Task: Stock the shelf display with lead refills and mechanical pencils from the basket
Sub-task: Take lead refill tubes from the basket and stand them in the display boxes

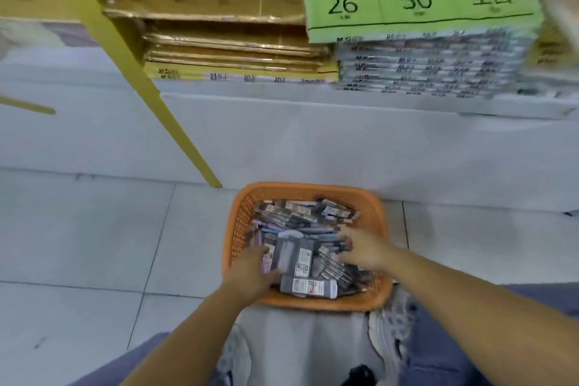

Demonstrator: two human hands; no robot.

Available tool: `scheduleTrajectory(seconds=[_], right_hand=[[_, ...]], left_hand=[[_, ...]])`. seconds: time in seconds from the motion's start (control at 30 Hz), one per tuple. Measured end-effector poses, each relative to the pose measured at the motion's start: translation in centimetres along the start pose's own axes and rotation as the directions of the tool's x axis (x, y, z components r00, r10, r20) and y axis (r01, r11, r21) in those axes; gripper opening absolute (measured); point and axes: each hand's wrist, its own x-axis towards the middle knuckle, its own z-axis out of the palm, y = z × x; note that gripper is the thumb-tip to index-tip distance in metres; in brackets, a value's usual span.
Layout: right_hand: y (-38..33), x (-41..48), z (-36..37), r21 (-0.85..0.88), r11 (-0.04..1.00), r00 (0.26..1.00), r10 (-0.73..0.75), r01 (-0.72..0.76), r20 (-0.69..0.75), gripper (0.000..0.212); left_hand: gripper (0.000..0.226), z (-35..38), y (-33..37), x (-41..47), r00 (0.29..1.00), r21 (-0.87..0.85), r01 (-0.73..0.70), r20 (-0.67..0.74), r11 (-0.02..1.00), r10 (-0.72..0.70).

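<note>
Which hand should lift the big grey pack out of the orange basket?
Left, probably. The left hand grips the edge of the grey pack in the orange basket. The right hand only rests on loose packs beside it, fingers spread.

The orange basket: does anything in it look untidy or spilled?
The packets lie jumbled at mixed angles in the orange basket; the left hand grips one grey packet. None has spilled onto the floor.

Orange perforated plastic basket holds glossy wrapped packets on smooth, slightly shiny floor tiles.
</note>
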Motion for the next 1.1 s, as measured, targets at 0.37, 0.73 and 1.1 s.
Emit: scheduleTrajectory(seconds=[0.37,0.73,1.1], right_hand=[[1.6,3.5,5.6,0.032,0.998,0.999,-0.051,0.051,-0.014,0.076],[1.4,3.1,6.1,0.323,0.939,0.991,0.086,-0.116,0.107,0.069],[2.0,0.2,1.8,0.501,0.861,0.996,0.09,-0.085,0.014,0.039]], left_hand=[[0.081,3.6,2.3,4.7,0.988,-0.091,0.132,-0.069,0.987,-0.138],[0.039,3.8,0.9,4.4,0.988,-0.418,0.139,-0.009,0.898,-0.157],[0.015,-0.4,0.5,2.1,0.98,-0.847,0.189,0.128,0.497,-0.154]])
